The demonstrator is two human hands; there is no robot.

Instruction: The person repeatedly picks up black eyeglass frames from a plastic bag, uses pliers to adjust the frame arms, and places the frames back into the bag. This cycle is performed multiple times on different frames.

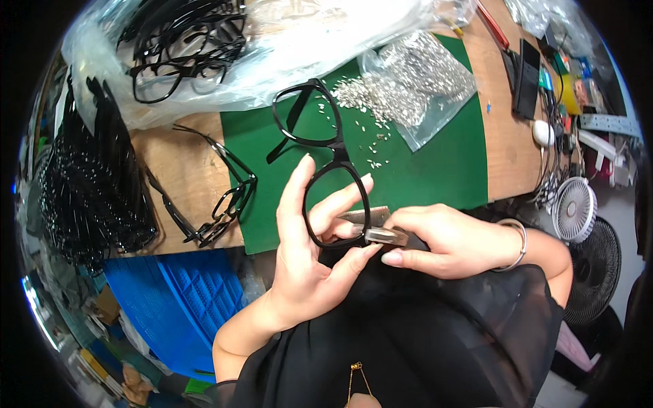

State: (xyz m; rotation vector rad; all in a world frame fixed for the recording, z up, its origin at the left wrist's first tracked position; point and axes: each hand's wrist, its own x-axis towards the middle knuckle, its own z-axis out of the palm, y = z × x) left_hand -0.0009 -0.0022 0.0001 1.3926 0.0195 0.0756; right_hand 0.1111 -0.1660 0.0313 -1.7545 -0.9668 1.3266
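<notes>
My left hand (299, 272) grips a black eyeglass frame (339, 154) near its lower corner, thumb and fingers around the rim. The frame stands on end over the green mat (442, 173), one temple arm showing behind the upper lens opening. In my right hand (439, 241) is a small metal tool (386, 236), its tip against the frame's lower corner beside my left thumb. The tool's exact kind is hard to make out. Beyond the frame, small silvery pieces (367, 95) spill from a clear plastic bag (442, 81).
More black eyeglass frames (235, 178) lie left of the mat, with others on clear plastic sheeting (272, 78). A bundle of glossy black temple arms (102, 183) hangs at the left edge. A phone (526, 80), cables and a white fan (573, 209) are on the right; a blue crate (170, 306) sits below.
</notes>
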